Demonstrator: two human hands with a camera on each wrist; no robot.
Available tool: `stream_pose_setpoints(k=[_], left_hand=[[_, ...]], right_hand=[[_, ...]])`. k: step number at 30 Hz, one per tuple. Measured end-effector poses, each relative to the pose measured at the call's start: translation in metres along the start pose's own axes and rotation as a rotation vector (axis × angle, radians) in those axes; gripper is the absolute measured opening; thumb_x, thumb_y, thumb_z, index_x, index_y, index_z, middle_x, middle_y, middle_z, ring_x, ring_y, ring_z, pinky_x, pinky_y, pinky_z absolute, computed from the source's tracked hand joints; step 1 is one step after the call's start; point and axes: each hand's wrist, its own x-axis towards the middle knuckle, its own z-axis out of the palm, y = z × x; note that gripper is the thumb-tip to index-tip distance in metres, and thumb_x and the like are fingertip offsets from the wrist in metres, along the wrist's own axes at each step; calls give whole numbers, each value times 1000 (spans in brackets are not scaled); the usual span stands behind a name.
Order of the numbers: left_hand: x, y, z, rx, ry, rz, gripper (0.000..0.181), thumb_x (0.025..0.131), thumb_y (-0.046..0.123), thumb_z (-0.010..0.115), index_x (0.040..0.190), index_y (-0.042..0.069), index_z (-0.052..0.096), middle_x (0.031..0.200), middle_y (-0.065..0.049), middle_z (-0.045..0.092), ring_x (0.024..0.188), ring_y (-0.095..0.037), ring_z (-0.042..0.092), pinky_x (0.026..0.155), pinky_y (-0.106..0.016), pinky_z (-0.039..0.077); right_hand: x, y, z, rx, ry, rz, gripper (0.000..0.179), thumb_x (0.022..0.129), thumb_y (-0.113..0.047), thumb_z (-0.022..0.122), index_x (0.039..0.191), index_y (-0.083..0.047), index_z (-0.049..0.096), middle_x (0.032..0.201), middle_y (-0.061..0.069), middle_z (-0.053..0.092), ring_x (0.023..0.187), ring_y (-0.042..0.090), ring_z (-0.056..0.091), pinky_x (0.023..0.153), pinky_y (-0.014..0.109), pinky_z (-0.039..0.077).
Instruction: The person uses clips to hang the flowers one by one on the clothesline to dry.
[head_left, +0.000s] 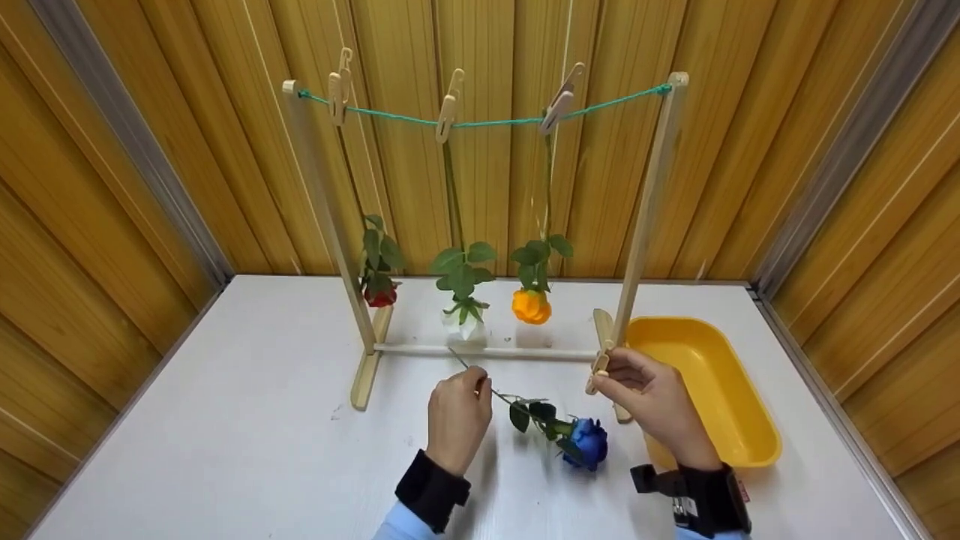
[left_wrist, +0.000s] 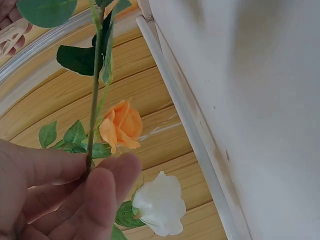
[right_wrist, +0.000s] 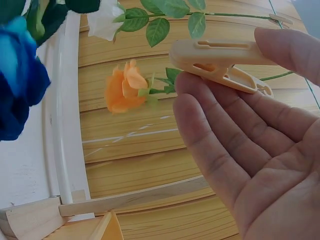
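Observation:
My left hand (head_left: 459, 416) pinches the thin green stem (left_wrist: 95, 100) of a blue rose between thumb and fingers. The blue rose (head_left: 587, 444) slants down to the right over the white table, its bloom also showing at the left edge of the right wrist view. A beige clothespin (right_wrist: 220, 62) is held between the thumb and fingers of my right hand (head_left: 660, 405), beside the rack's right post. Red (head_left: 381, 294), white (head_left: 463, 321) and orange (head_left: 532, 307) roses hang head down behind my hands, each clipped by its stem to a green cord.
The cord (head_left: 495, 122) runs between two upright posts of a wooden rack (head_left: 651, 202), with three clothespins on it. A low crossbar (head_left: 510, 352) joins the feet. At the right stands a yellow basin (head_left: 709, 375), partly behind my right hand. Wood-look panels enclose the table (head_left: 225, 435).

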Motion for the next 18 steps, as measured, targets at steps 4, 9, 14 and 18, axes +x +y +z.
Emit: stream_pose_setpoints(k=[4,9,14,18], left_hand=[[4,5,1,-114,82,43,17,82,-7,77,83,7,67,73,0,70,61,-10,68,57,-27,55],[10,15,2,-217,149,71,20,83,-8,76,92,4,63,75,-2,69,62,-11,67,56,-24,54],[19,30,1,-297,123,50,29,85,-9,75,98,3,53,77,-5,71,65,-14,69,55,-20,53],[30,46,0,-360,79,53,27,88,-8,73,104,2,54,79,-7,73,67,-15,71,57,-20,55]], right_hand=[[0,-1,-1,-13,14,2,23,90,2,76,112,4,71,94,9,75,84,13,71,80,20,56],[0,-2,-3,-18,21,22,24,90,1,77,113,3,72,95,10,74,84,14,71,81,20,57],[0,-2,-3,-15,33,20,24,89,2,77,112,4,71,94,11,74,83,13,71,80,20,57],[0,-1,-4,-2,49,7,24,89,5,76,112,5,71,93,11,74,83,13,71,80,20,56]])
